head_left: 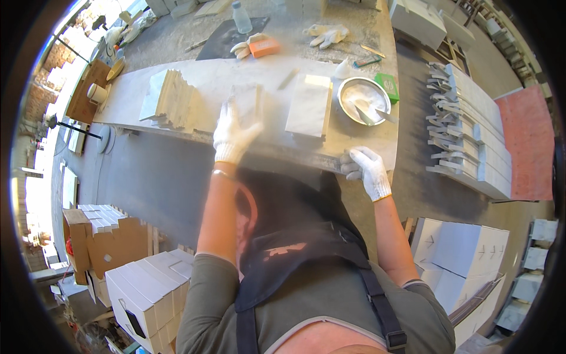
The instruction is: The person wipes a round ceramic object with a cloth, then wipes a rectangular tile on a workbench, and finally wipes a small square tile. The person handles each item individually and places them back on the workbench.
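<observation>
My left hand (234, 134), in a white knit glove, reaches over the worktable (200, 133) with fingers stretched out and thumb apart. Its fingertips lie at the left side of a pale, slightly blurred slab (246, 97); whether they press on it is unclear. At the table's front edge my right hand (371, 171), gloved too, is curled closed. Greyish glove fingers or something grey show at its left; what it holds, if anything, is hidden. Beyond it stands a metal bowl (341, 109) of whitish paste with a spatula (372, 117) in it. Left of the bowl lies a white slab stack (309, 106).
Upright stone slabs (168, 97) stand at the table's left. A green box (386, 87) touches the bowl area; farther back are spare gloves (326, 35), an orange box (263, 46) and a plastic bottle (241, 17). Racked slabs (471, 130) and white cartons (463, 251) flank the right.
</observation>
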Demonstrator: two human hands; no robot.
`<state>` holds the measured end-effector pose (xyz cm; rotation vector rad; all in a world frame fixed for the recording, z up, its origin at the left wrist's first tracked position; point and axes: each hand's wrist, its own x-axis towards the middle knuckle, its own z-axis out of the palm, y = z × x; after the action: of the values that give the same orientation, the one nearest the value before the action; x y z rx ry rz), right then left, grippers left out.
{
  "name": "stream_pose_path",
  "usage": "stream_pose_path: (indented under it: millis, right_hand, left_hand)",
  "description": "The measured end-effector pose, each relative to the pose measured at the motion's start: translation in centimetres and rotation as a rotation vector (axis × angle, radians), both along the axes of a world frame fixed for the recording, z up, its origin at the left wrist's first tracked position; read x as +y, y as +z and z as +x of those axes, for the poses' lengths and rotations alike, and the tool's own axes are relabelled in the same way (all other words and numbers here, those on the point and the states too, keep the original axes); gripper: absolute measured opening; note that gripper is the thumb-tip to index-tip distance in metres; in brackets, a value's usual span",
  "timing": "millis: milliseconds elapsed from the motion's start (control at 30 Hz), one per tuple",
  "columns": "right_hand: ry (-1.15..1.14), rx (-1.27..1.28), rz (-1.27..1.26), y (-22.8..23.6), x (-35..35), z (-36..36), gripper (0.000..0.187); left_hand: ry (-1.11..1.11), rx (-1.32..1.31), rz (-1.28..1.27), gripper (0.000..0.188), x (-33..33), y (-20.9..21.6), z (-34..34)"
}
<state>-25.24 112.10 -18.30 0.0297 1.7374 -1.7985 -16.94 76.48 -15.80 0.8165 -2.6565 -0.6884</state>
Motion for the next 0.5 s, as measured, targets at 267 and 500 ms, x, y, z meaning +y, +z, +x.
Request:
stream_pose_path:
  millis: [267, 500]
  right_hand:
    - [0.007, 0.001, 0.011, -0.3, 0.1, -0.1, 0.030]
    - [-0.004, 0.001, -0.003, -0.1, 0.0, 0.0, 0.028]
  left_hand:
    - [-0.132, 0.340, 0.050, 0.091, 3.0, 2.3, -1.5]
    - [-0.386, -0.157, 0.099, 0.075, 7.6, 6.8, -4.9]
